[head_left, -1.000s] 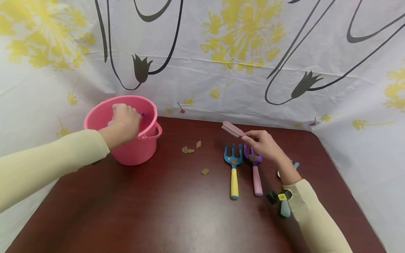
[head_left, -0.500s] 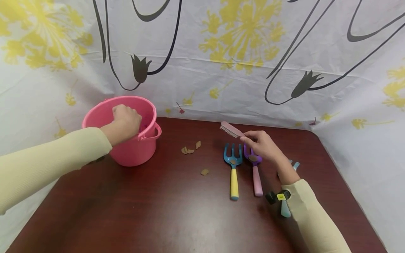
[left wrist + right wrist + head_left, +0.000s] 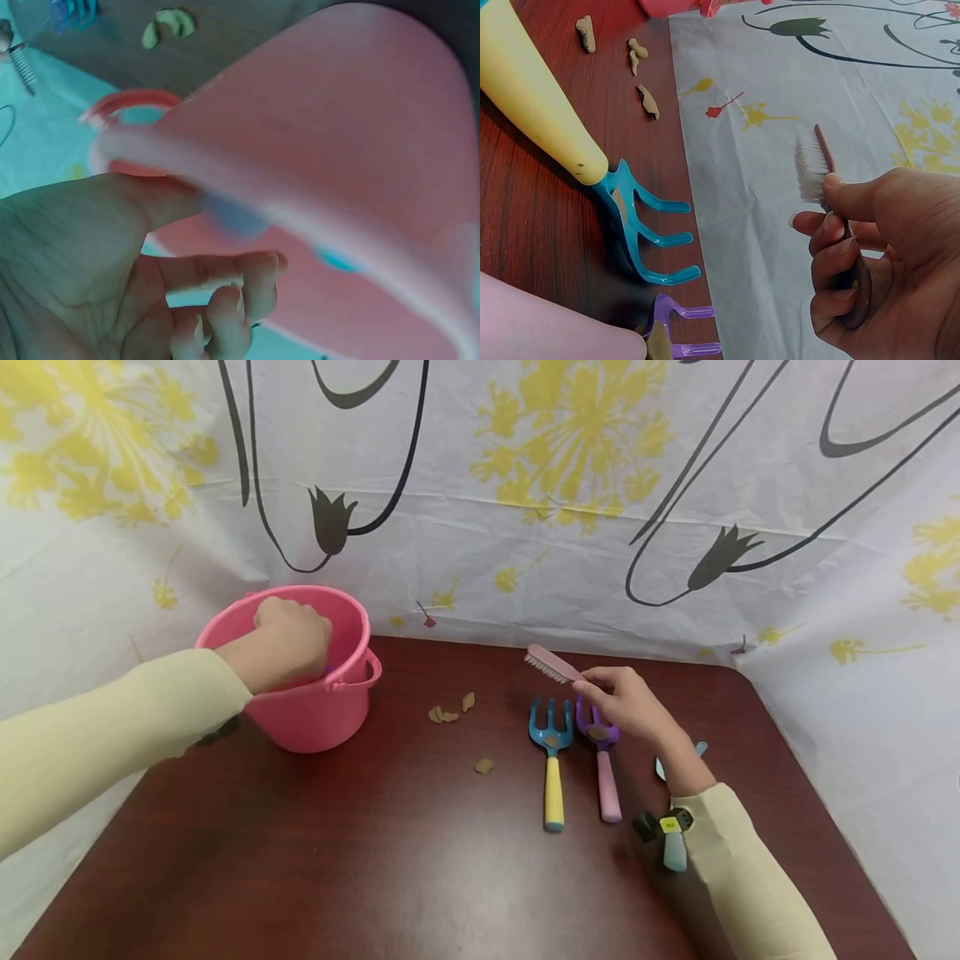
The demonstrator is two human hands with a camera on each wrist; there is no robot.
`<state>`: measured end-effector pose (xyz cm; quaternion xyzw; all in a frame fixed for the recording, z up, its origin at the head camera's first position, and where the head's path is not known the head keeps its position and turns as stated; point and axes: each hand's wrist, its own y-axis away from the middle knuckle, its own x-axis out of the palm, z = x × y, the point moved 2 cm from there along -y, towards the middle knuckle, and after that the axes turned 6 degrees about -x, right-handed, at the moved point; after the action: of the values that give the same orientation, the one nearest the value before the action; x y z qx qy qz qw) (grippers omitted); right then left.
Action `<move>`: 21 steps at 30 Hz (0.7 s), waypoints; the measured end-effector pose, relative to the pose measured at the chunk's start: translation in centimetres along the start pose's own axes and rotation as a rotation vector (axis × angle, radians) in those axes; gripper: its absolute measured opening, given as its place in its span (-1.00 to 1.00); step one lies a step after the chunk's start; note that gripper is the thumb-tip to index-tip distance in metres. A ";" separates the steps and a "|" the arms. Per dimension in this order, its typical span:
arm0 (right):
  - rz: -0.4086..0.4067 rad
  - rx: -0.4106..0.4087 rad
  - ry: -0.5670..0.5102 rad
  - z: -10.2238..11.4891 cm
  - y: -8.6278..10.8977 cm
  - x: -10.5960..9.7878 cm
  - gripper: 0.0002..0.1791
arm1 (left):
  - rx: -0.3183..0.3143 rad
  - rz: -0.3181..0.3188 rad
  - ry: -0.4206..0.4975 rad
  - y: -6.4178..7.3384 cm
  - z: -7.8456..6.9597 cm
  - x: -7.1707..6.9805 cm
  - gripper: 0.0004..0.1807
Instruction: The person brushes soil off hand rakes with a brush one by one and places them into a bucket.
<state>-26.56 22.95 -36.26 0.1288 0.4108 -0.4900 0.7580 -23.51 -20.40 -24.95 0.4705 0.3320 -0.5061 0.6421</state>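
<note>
My left hand (image 3: 288,639) is over and partly inside a pink bucket (image 3: 315,718). In the left wrist view its fingers are loosely bent, with a gap between thumb and index finger. A blurred purple-blue thing (image 3: 236,217) shows just beyond the thumb tip, under the rim, and a bit of bright blue (image 3: 337,259) lies lower. My right hand (image 3: 633,702) grips the handle of a small pink brush (image 3: 551,662), white bristles facing down in the head view. Beneath it lie a purple hand fork (image 3: 607,785) with a pink handle and a blue hand fork (image 3: 553,785) with a yellow handle.
Several brown flakes (image 3: 483,766) lie on the dark red table (image 3: 375,852), and others sit on both fork heads. A tool with a pale blue handle (image 3: 675,852) is partly hidden under my right forearm. Behind the table hangs a patterned white cloth (image 3: 450,527).
A lilac and purple thing seen beside my left hand one second ago has sunk mostly out of sight inside the bucket. The left hand has shifted slightly up and left; the right hand stays nearly still.
</note>
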 end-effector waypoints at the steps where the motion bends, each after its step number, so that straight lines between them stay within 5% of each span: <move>1: -0.001 0.000 -0.002 0.0 0.1 -0.1 -0.69 | -0.001 -0.024 0.008 0.1 0.0 -0.5 -0.70; 6: -0.003 -0.002 -0.011 0.2 0.3 -0.3 -0.67 | 0.020 -0.227 0.076 1.3 -0.3 -3.5 -0.79; 10: -0.016 0.008 -0.024 0.2 0.4 -0.5 -0.66 | 0.063 -0.320 0.158 2.3 -1.9 -5.1 -0.73; 21: -0.051 -0.006 -0.006 0.3 0.6 -0.8 -0.68 | 0.209 -0.363 0.206 3.7 -9.2 -2.6 -0.69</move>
<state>-26.08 23.56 -35.56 0.1147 0.4132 -0.5084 0.7468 -20.15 -10.65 -24.70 0.5159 0.4209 -0.5944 0.4510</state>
